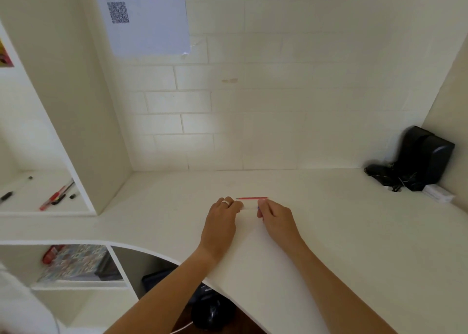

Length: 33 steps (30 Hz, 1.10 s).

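The clear tube is short and pale, almost see-through, and blurred, so I cannot tell its details. It is level and points sideways, well to the left of the black speaker. My left hand pinches one end, my right hand the other. The red refill, thin and straight, lies parallel just behind the tube, also left of the speaker.
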{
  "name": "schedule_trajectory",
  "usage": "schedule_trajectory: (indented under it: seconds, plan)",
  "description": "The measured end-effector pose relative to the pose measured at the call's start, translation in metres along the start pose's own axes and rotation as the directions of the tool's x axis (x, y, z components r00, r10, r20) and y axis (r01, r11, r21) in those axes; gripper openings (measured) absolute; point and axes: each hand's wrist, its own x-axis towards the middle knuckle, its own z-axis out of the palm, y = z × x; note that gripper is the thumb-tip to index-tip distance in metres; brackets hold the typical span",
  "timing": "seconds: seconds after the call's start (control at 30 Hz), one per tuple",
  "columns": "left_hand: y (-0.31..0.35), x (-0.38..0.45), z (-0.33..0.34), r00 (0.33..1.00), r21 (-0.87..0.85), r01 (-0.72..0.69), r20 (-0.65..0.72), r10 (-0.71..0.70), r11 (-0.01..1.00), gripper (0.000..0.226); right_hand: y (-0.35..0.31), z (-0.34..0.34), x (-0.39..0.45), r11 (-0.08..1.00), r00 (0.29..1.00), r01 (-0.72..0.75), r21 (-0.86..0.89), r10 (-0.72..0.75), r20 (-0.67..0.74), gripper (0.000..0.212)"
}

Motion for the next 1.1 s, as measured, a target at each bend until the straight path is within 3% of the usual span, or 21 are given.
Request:
schedule_trajectory:
  seconds: [0.13, 0.23, 0.33, 0.63, 1.1]
  plan:
    - [-0.001, 0.000, 0.002, 1.000, 0.040, -0.010, -0.017, 0.011, 0.999, 0.036, 0.000, -0.004, 0.002, 0.996, 1.000, 0.020, 0.082, -0.019, -0.006, 0.011]
    - [-0.004, 0.000, 0.004, 1.000, 0.048, 0.007, -0.029, -0.005, 0.999, 0.036, 0.000, -0.002, 0.001, 0.996, 0.999, -0.025, 0.081, 0.027, -0.026, 0.032]
    - [-0.005, 0.000, 0.004, 1.000, 0.059, 0.000, -0.023, 0.002, 0.998, 0.035, 0.002, 0.004, 0.002, 0.997, 0.999, 0.021, -0.071, -0.024, -0.038, 0.046]
    - [-0.010, 0.002, 0.008, 1.000, 0.116, 0.017, -0.014, -0.016, 0.993, 0.040, 0.007, -0.002, 0.000, 0.991, 0.987, 0.130, 0.010, -0.129, -0.098, 0.021]
    - [-0.008, 0.001, 0.007, 1.000, 0.092, 0.015, -0.022, -0.013, 0.996, 0.038, 0.002, -0.001, -0.003, 0.990, 0.987, 0.141, 0.008, -0.140, -0.080, 0.010]
